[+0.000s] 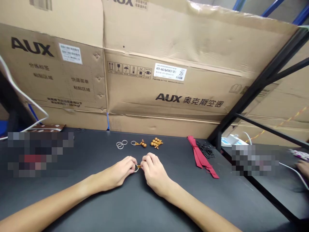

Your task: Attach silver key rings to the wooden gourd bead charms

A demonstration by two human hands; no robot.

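My left hand [123,171] pinches a silver metal ring [136,169] by its left side, over the dark table [116,206]. Close beside it, my right hand [154,172] is closed on an orange-brown cord [139,166] that meets the ring; whatever else lies inside those fingers is hidden. Beyond the hands lie several loose rings [120,146]. A ring with a corded bead charm [142,144] rests to their right, followed by a small pile of brown beads on orange cords [156,142].
Red fabric strips [202,158] and a heap of black clips [206,150] lie at the right. Cardboard boxes [164,87] wall off the back. A black metal frame [256,80] slants along the right. At the far right edge shows another person's hand [303,168].
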